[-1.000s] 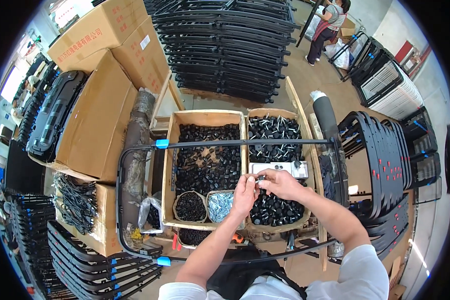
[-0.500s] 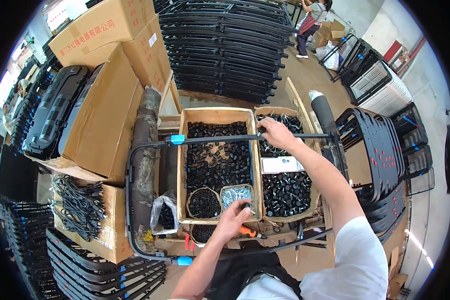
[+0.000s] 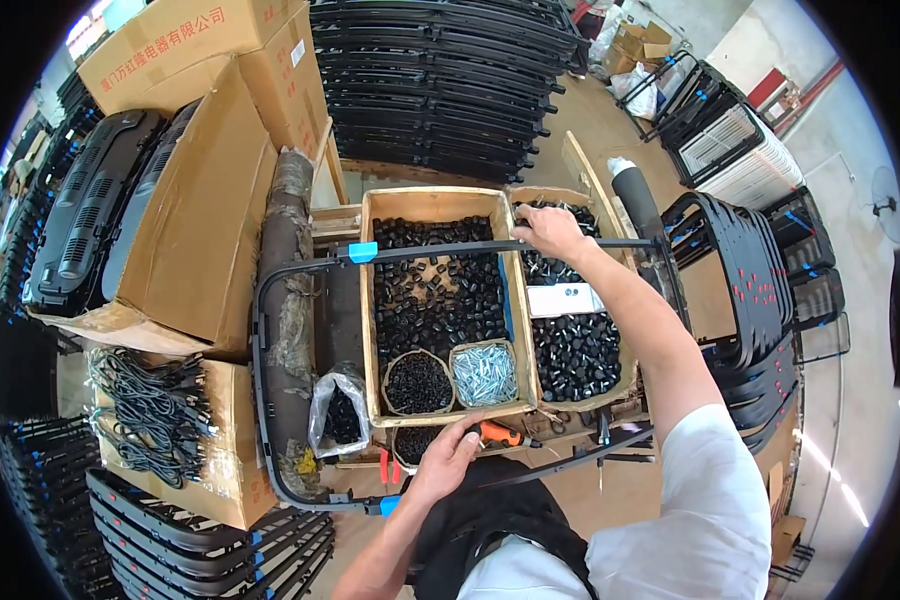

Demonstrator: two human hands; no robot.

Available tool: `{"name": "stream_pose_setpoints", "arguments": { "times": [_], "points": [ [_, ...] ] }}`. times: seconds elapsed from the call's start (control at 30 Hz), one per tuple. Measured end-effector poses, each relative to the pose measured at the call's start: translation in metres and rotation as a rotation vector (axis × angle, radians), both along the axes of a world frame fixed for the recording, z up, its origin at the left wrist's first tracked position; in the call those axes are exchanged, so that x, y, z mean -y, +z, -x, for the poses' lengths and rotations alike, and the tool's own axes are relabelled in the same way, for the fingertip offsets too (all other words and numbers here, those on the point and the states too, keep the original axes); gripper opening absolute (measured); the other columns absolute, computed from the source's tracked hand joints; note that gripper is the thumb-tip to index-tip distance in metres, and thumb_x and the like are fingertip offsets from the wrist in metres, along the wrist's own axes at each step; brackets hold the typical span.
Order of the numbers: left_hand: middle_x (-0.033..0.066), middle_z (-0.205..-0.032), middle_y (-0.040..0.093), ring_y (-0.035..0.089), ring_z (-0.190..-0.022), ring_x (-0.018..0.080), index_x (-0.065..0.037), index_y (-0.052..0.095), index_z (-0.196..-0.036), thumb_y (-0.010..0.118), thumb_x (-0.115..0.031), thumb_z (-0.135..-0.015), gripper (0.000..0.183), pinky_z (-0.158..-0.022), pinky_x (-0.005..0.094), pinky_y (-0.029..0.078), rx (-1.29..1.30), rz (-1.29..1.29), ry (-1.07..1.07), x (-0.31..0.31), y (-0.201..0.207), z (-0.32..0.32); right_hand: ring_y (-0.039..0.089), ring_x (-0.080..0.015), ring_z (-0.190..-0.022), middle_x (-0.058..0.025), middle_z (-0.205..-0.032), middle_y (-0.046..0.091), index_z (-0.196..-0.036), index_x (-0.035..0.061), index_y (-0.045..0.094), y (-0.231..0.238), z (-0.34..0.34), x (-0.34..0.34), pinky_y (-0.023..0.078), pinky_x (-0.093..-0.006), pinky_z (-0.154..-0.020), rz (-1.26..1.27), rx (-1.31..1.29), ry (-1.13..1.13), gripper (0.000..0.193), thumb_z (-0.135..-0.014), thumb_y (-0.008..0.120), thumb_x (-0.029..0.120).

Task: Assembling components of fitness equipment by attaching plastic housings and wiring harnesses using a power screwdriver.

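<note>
A black rounded frame [image 3: 300, 265] with blue tape tabs lies across two wooden parts boxes. My right hand [image 3: 552, 232] is at its far bar, fingertips pinched together there; what is between them is hidden. My left hand [image 3: 448, 462] is low by the frame's near bar, fingers stretched toward the left box's near rim, with nothing visible in them. Right beside those fingers lies an orange-handled screwdriver [image 3: 500, 433]. Black caps [image 3: 440, 310] fill the left box [image 3: 368, 300], along with a tub of silver screws [image 3: 485, 373] and a tub of small black parts [image 3: 417, 385].
The right box holds black knobs [image 3: 575, 355] and a white phone-like slab [image 3: 562, 300]. A plastic bag of black parts [image 3: 340, 415] and red-handled pliers [image 3: 390, 467] sit near the front. Cartons [image 3: 185, 200], cables [image 3: 150, 410] and stacked black frames [image 3: 440, 90] stand around.
My left hand has come down from the screw tub toward the box's near rim; the black cap it held no longer shows. My right hand stays at the far bar. The view has shifted.
</note>
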State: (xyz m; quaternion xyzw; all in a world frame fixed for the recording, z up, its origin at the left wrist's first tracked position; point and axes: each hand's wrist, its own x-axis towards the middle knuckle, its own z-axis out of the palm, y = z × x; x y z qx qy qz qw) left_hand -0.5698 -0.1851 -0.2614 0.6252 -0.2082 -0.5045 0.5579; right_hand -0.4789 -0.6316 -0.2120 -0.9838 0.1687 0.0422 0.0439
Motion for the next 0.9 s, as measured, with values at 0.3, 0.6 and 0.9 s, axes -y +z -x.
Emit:
{"name": "stream_pose_setpoints", "arguments": {
  "times": [0.3,0.6,0.9],
  "points": [
    [0.0046,-0.121,0.069,0.063,-0.115,0.0151,-0.005,0.06,-0.137,0.061,-0.011,-0.105,0.032,-0.103,0.0313,0.05,0.041,0.011,0.003,-0.002,0.002,0.043,0.074,-0.0398,-0.104,-0.0295,-0.105,0.074,-0.12,-0.0056,0.064,0.001,-0.001,0.01,0.059,-0.0508,-0.09,-0.096,-0.162,-0.105,0.045,-0.096,0.058,0.032],
    [0.0201,-0.114,0.07,0.067,-0.11,0.0366,-0.009,0.058,-0.136,0.068,-0.02,-0.1,0.039,-0.094,0.0453,0.053,0.265,-0.022,-0.136,0.044,-0.006,0.125,0.07,-0.0392,-0.118,-0.0217,-0.124,0.073,-0.123,0.0049,0.074,-0.025,-0.021,0.019,0.056,-0.0508,-0.101,0.095,-0.046,-0.151,0.038,-0.102,0.052,0.028],
    [0.0137,-0.121,0.07,0.065,-0.111,0.0365,-0.009,0.063,-0.13,0.07,-0.017,-0.098,0.034,-0.097,0.0434,0.052,0.544,0.041,-0.257,0.063,0.007,0.143,0.063,-0.0444,-0.124,-0.0281,-0.132,0.061,-0.13,0.0067,0.068,-0.038,-0.013,0.012,0.054,-0.0532,-0.103,-0.068,0.188,-0.055,0.038,-0.103,0.057,0.031]
  ]
}}
